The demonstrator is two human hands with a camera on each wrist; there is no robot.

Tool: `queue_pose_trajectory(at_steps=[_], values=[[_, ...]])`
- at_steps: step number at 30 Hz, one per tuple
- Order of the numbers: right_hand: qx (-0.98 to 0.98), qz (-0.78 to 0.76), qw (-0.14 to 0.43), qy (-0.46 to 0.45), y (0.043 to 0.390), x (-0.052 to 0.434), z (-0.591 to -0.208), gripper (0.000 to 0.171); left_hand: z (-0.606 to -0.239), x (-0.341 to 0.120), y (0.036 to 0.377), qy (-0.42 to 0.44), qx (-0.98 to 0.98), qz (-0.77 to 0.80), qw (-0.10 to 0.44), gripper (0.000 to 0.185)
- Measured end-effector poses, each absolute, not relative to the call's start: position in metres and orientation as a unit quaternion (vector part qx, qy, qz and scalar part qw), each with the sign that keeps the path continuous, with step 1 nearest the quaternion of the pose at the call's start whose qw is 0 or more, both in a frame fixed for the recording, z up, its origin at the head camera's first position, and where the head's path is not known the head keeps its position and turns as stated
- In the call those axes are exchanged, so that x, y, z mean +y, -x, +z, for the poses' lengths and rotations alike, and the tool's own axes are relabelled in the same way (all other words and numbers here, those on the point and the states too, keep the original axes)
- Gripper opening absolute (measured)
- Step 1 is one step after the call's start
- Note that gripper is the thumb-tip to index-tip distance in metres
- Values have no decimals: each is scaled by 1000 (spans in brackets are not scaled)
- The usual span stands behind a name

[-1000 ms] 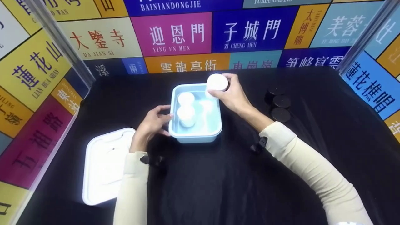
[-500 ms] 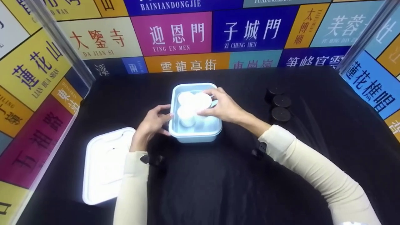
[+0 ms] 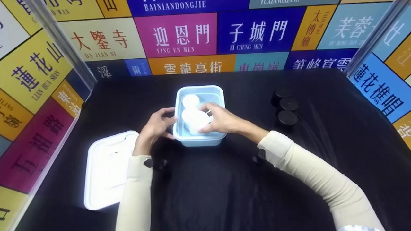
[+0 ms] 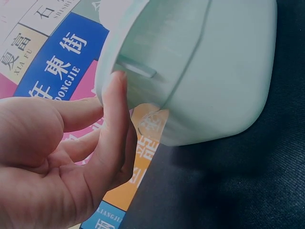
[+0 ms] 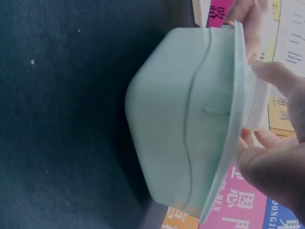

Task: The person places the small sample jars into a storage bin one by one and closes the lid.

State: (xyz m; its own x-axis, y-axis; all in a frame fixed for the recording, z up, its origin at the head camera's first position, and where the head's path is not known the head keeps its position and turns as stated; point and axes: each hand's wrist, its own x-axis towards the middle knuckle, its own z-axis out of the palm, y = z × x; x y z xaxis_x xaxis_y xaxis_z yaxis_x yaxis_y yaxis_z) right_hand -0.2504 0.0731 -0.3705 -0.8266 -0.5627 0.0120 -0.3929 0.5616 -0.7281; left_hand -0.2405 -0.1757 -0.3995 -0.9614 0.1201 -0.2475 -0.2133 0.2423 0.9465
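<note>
Right hand (image 3: 221, 121) is inside the pale blue rectangular plastic tub (image 3: 215, 93), fingers curled round a small white round plastic jar (image 3: 199, 122), gripping it at the near end of the tub. The jar sits at about rim height; can't tell whether it's resting on the tub floor. Right wrist view shows the same: fingertips (image 5: 274, 78) over the tub rim (image 5: 236, 119), pinching the white jar (image 5: 257, 107).

Two more small white round jars are in the tub: one at the far left corner (image 3: 190, 100), one just behind the held jar on the left side (image 3: 186, 114), touching or nearly touching it.

Left hand (image 3: 155, 128) is on the outside of the tub's left wall, fingers mostly straight, tips pressing against the wall just under the rim. Nothing is grasped, it's just bracing. Left wrist view confirms it: straight finger (image 4: 114, 114) flat against the tub wall (image 4: 205, 71), by a small tab on the side.

The tub stands upright near the middle of the black cloth-covered desk (image 3: 224, 186).

White rectangular plastic lid (image 3: 106, 168) lies flat on the desk to the left, near the left forearm and well apart from the tub. Three black round caps (image 3: 288, 104) sit in a tight row to the right, untouched.

Coloured sign panels with Chinese text (image 3: 179, 35) wall in the desk on three sides.
</note>
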Motion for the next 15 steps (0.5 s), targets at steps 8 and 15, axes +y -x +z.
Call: queue_pose_trajectory(at_steps=[8,15], values=[[877,-352,112,306,251,66,-379,63,-401,-175,241,31,778,612,136,50],[878,-330,109,330,254,61,-384,62,-400,-178,240,36,782,606,138,50]])
